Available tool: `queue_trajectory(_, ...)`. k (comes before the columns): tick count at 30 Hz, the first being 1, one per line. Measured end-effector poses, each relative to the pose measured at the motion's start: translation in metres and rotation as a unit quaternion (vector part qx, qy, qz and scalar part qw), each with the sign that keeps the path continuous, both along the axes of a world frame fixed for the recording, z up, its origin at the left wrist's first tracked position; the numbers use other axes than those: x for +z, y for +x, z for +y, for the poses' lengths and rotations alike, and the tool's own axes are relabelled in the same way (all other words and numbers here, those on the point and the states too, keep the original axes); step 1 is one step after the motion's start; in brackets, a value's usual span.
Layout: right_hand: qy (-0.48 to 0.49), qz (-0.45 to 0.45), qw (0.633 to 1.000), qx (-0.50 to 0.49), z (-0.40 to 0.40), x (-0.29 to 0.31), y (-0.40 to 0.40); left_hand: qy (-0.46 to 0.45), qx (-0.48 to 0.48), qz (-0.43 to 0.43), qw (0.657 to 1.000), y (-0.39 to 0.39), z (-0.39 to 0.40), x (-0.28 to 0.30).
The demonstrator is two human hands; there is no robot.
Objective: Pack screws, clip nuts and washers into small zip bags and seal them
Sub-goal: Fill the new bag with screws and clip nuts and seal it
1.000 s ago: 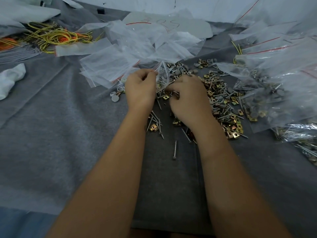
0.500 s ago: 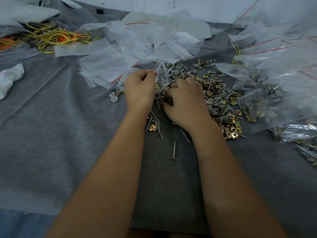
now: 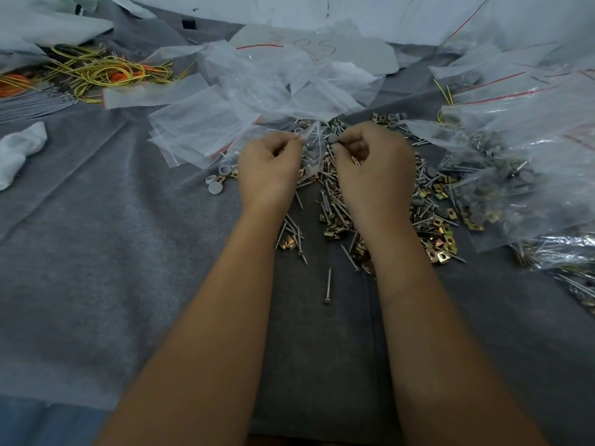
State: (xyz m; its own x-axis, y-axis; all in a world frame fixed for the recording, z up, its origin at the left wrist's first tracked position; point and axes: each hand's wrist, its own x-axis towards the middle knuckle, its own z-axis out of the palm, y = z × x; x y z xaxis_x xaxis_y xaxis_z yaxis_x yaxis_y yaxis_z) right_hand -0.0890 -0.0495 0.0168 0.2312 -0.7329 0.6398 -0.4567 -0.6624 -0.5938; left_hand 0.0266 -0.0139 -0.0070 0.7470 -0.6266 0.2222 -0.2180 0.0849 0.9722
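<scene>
Both forearms reach forward, the left hand (image 3: pixel 269 169) and right hand (image 3: pixel 375 165) side by side, fingers curled in pinches.

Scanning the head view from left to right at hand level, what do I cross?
White cloth → loose grey caps → left hand → small zip bag → right hand → filled bags.

Grey felt cloth (image 3: pixel 96 252) covering the work surface, white sheeting (image 3: pixel 370 14) behind, dim light
</scene>
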Motion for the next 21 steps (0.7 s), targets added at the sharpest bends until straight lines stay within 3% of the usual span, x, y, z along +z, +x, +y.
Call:
queue_trajectory(6,0.022,0.057,0.996,0.061,-0.001,-0.007,0.009,-0.001,-0.021,-0.007,1.0,-0.001,0.004,0.003)
queue_trajectory(10,0.039,0.046,0.998,0.031,-0.006,-0.007,0.001,-0.092,-0.02,0.153,0.984,0.005,0.008,0.011)
queue_trajectory(14,0.058,0.128,0.99,0.024,-0.009,-0.009,-0.003,-0.216,0.06,0.269,0.937,0.025,0.018,0.012)
queue_trajectory(18,0.067,0.139,0.988,0.008,-0.008,-0.01,-0.002,-0.266,0.118,0.327,0.899,0.033,0.022,0.016)
queue_trajectory(21,0.069,0.163,0.984,-0.013,-0.01,-0.009,-0.004,-0.189,0.097,0.259,0.942,0.027,0.019,0.02)
